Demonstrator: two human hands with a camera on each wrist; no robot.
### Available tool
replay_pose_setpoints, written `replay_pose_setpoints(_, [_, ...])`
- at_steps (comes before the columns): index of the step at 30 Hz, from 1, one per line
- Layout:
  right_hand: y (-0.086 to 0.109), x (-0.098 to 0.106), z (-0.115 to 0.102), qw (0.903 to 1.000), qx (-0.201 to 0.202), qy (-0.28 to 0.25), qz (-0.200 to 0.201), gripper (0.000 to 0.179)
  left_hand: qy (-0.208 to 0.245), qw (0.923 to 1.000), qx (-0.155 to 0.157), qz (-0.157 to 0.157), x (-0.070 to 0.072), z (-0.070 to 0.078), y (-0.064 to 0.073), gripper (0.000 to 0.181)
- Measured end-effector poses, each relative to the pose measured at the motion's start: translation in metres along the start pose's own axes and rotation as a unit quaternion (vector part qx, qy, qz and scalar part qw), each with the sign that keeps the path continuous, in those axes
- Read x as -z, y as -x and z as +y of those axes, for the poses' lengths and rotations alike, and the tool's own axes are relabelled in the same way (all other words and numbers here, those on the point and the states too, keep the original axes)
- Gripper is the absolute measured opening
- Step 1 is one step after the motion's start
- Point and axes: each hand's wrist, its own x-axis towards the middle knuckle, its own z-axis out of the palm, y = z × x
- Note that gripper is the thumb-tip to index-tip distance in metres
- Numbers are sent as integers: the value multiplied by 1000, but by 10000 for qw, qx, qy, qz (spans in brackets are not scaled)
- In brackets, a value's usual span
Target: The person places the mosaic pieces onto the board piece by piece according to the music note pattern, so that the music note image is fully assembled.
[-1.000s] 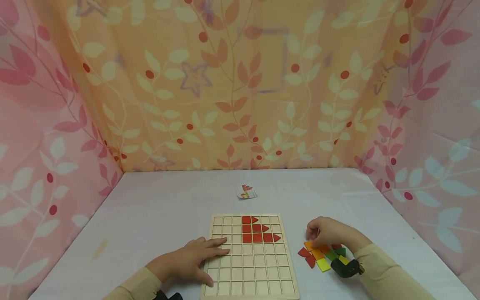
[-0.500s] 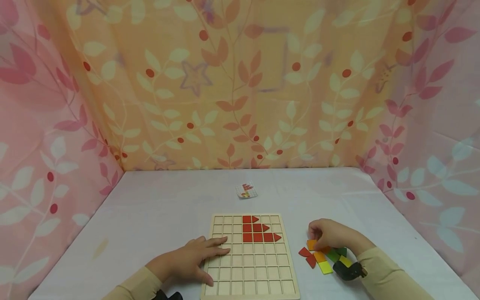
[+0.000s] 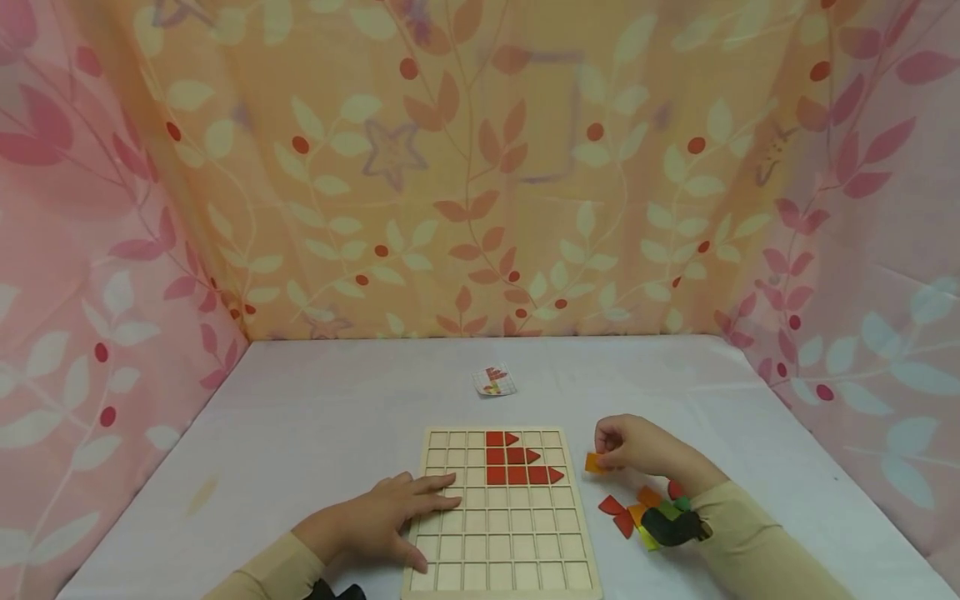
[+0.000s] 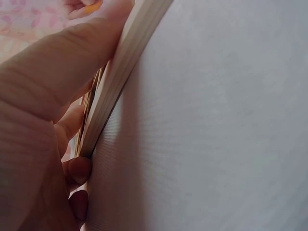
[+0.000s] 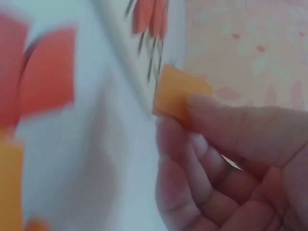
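My left hand (image 3: 378, 512) rests on the left side of a wooden grid board (image 3: 474, 547), with its fingers spread over the squares. In the left wrist view its thumb (image 4: 67, 60) lies along the board's edge (image 4: 120, 62). Just right of the board, my right hand (image 3: 651, 450) pinches an orange square tile (image 3: 594, 463) between thumb and fingers. The right wrist view shows that orange tile (image 5: 174, 91) held by its near corner. Red square tiles (image 3: 517, 475) fill parts of the board's top three rows, each row ending in a red pointed tile (image 3: 556, 475) at the right.
Below my right hand lies a loose pile with red quarter-round tiles (image 3: 611, 505), an orange tile (image 3: 648, 497), a yellow tile (image 3: 648, 542) and green ones, partly hidden by the wrist camera (image 3: 671, 527). A small pattern card (image 3: 494, 381) lies behind the board. Patterned curtains surround the white table.
My right hand has picked an orange tile out of the pile and carried it up and left, toward the board. My left hand has stayed in place.
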Motion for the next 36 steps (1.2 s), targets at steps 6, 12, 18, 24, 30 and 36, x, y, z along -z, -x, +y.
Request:
replay_pose_setpoints(6, [-14,-11,-22,9987,227,-452,116,13,-74,9999,83,48,2,0,0,77])
replay_pose_setpoints(12, [-27,-33,-40,9975,415,-557,93,10,-67,9999,116,25,4,0,0,77])
replay_pose_setpoints(18, [-35,-56,-56,9953,636,-734,-14,10,-127,9999,89,41,2,1,-1,77])
replay_pose_setpoints(24, [-40,-72,-68,9951,865,-459,-101,9,-144,9999,46,33,1,1,-1,77])
replay_pose_setpoints(30, [-45,-83,-76,9948,986,-190,-171,12,-102,9999,86,-9,0,1,0,77])
replay_pose_setpoints(36, [-46,-91,-77,9944,1036,62,-177,17,-113,9999,98,-2,-1,0,0,76])
